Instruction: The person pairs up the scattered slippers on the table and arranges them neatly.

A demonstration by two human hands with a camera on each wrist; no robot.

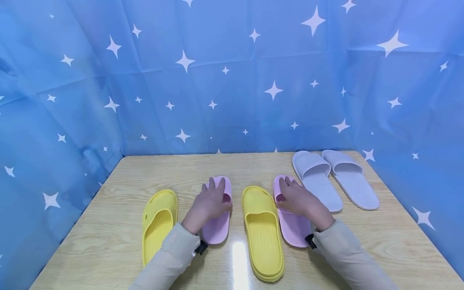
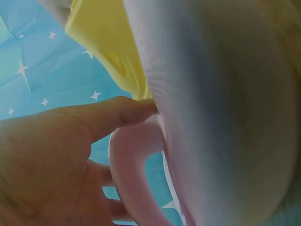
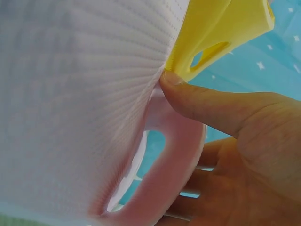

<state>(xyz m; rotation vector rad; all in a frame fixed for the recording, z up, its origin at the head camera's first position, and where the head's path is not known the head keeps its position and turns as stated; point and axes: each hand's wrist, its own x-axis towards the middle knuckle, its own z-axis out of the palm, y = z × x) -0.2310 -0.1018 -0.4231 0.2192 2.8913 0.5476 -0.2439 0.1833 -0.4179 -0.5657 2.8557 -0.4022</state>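
My left hand (image 1: 212, 202) holds a pink slipper (image 1: 216, 231) by its strap, left of the table's middle. In the left wrist view the thumb (image 2: 117, 113) presses the edge near the sole while the fingers go over the strap (image 2: 134, 174). The right hand (image 1: 299, 198) grips the matching pink slipper (image 1: 294, 233) the same way, its thumb (image 3: 202, 101) at the strap's base (image 3: 171, 165). Both pink slippers point away from me. Between them lies a yellow slipper (image 1: 264, 241), close beside the right pink one.
Another yellow slipper (image 1: 170, 201) lies left of the left hand, partly behind the sleeve. A pair of pale lilac slippers, the nearer (image 1: 320, 187) and the outer (image 1: 357, 185), sits at the table's back right. A blue star-patterned curtain (image 1: 232, 112) surrounds the wooden table (image 1: 98, 241).
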